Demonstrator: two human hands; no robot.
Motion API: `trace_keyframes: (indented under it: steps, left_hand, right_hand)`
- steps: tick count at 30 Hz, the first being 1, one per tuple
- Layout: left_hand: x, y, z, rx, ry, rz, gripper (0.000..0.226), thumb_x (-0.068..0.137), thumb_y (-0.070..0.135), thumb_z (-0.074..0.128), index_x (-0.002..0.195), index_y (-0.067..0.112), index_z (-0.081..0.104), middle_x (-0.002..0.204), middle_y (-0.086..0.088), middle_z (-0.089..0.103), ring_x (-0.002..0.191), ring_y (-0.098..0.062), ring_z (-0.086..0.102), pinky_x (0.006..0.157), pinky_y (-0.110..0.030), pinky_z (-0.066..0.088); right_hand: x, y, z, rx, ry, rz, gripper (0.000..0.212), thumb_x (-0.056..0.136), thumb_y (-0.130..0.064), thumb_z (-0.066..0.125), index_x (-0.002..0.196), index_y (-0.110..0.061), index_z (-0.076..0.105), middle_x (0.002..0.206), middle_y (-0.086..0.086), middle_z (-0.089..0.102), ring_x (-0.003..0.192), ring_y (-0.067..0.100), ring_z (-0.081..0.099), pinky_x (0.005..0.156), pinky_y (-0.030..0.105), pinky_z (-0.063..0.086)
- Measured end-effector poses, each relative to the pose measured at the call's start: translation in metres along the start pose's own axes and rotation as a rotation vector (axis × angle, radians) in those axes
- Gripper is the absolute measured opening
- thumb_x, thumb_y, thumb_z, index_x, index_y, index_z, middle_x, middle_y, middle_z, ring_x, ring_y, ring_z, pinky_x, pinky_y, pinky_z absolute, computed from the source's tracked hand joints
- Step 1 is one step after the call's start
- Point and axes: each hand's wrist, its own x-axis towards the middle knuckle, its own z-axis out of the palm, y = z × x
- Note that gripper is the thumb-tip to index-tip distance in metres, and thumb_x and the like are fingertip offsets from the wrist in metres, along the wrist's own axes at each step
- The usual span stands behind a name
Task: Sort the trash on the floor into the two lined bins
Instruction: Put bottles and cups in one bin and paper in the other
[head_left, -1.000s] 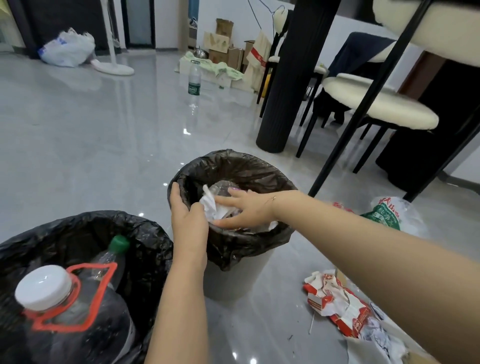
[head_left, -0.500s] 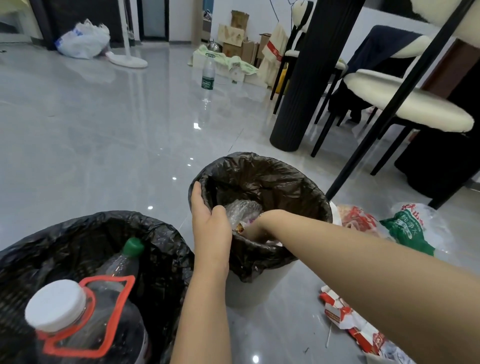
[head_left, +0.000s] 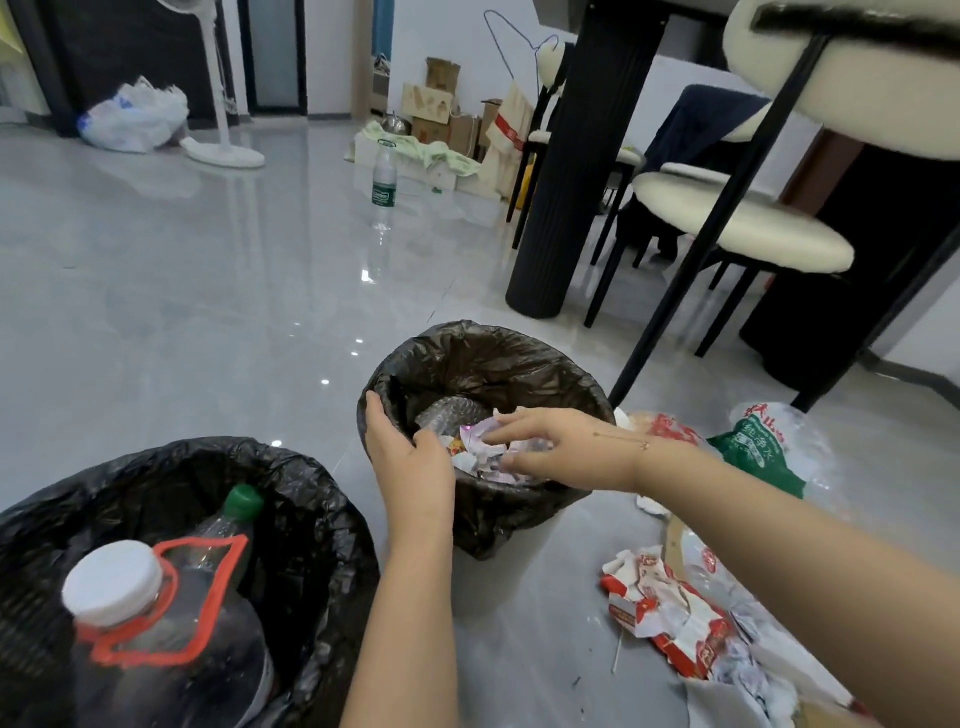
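Small lined bin (head_left: 519, 364) holds crumpled wrappers (head_left: 480, 449); right hand (head_left: 558, 449), fingers relaxed, hovers over them; left hand (head_left: 410, 457) grips rim. Big bin (head_left: 291, 478) holds 2 bottles (head_left: 171, 623).

Single head-worn wide-angle view, low above floor (head_left: 156, 312), facing forward and down along both forearms. Close range: left hand (head_left: 410, 457) and right hand (head_left: 550, 447) sit mid-frame, fingers at rim of small lined bin (head_left: 519, 364). Larger lined bin (head_left: 311, 499) cut by lower-left frame edge, nearer camera than fingers. Beyond fingers, view runs to far wall. Edges bowed by lens. No second view.
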Motion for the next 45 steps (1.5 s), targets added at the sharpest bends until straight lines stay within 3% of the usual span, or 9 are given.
trace_keyframes:
  steps: [5,13,17,21,27,30,38,43,45]
  left_hand:
    - [-0.037,0.025,0.011,0.315,0.167,0.387,0.053,0.092,0.007,0.051,0.143,0.015,0.039,0.153,-0.003,0.032,0.142,-0.017,0.025,0.118,-0.037,0.019]
    - [-0.168,0.002,0.081,0.231,-0.633,0.164,0.033,0.093,0.005,0.049,0.118,0.022,0.06,0.113,0.01,0.061,0.105,-0.003,0.056,0.086,-0.015,0.043]
    - [-0.215,-0.037,0.11,0.383,-0.816,0.058,0.037,0.089,0.0,0.048,0.112,0.024,0.063,0.111,0.007,0.065,0.102,-0.011,0.061,0.083,-0.027,0.054]
    - [-0.259,-0.06,0.121,0.542,-0.941,0.2,0.036,0.089,0.003,0.048,0.114,0.025,0.062,0.112,0.011,0.061,0.104,-0.005,0.056,0.089,-0.018,0.045]
    - [-0.305,-0.101,0.124,1.055,-1.514,0.629,0.05,0.089,0.046,0.057,0.136,0.033,0.046,0.138,0.01,0.045,0.128,-0.011,0.039,0.108,-0.034,0.034]
    - [-0.306,-0.117,0.125,1.265,-1.611,0.528,0.07,0.078,0.063,0.063,0.138,0.035,0.044,0.14,0.009,0.045,0.127,-0.013,0.044,0.105,-0.036,0.039]
    - [-0.278,-0.102,0.11,1.503,-1.605,0.38,0.061,0.072,0.06,0.071,0.128,0.04,0.056,0.14,0.012,0.046,0.126,-0.009,0.045,0.104,-0.027,0.038]
    - [-0.242,-0.083,0.095,1.657,-1.563,0.179,0.051,0.073,0.052,0.076,0.121,0.044,0.06,0.14,0.015,0.041,0.129,-0.009,0.042,0.106,-0.026,0.033]
    - [-0.238,-0.077,0.094,1.679,-1.538,0.177,0.052,0.072,0.051,0.077,0.12,0.043,0.06,0.134,0.015,0.044,0.124,-0.009,0.044,0.106,-0.026,0.035]
  right_hand:
    - [-0.073,0.006,-0.001,-0.039,0.288,0.016,0.036,0.095,-0.034,0.051,0.132,-0.037,0.053,0.136,-0.017,0.051,0.125,0.0,0.043,0.107,0.022,0.035]
    - [-0.23,0.073,0.025,0.162,0.502,0.266,0.029,0.093,-0.035,0.055,0.121,-0.043,0.059,0.122,-0.029,0.055,0.111,-0.011,0.047,0.097,0.014,0.038]
    - [-0.305,0.11,0.06,0.311,0.591,0.425,0.026,0.092,-0.028,0.058,0.115,-0.04,0.062,0.113,-0.027,0.06,0.103,-0.009,0.054,0.093,0.019,0.045]
    - [-0.353,0.135,0.099,0.354,0.692,0.526,0.025,0.092,-0.026,0.058,0.109,-0.042,0.063,0.114,-0.029,0.057,0.106,-0.017,0.046,0.082,0.005,0.036]
    - [-0.398,0.174,0.164,0.268,1.01,0.899,0.043,0.086,-0.01,0.062,0.127,-0.022,0.056,0.143,0.0,0.04,0.134,0.018,0.031,0.108,0.032,0.025]
    - [-0.401,0.196,0.169,0.577,0.917,0.991,0.046,0.091,-0.01,0.056,0.136,-0.014,0.046,0.137,0.01,0.048,0.12,0.02,0.045,0.092,0.025,0.034]
    - [-0.369,0.186,0.173,0.891,0.834,0.72,0.015,0.096,-0.019,0.052,0.095,-0.012,0.065,0.081,-0.003,0.064,0.075,0.009,0.057,0.061,0.014,0.04]
    - [-0.354,0.162,0.172,1.395,0.612,0.611,0.021,0.097,-0.035,0.05,0.104,-0.025,0.067,0.097,-0.002,0.071,0.08,0.013,0.065,0.069,0.025,0.056]
    - [-0.356,0.169,0.176,1.259,0.614,0.656,0.027,0.097,-0.036,0.048,0.11,-0.02,0.066,0.105,0.004,0.069,0.083,0.016,0.065,0.074,0.031,0.057]
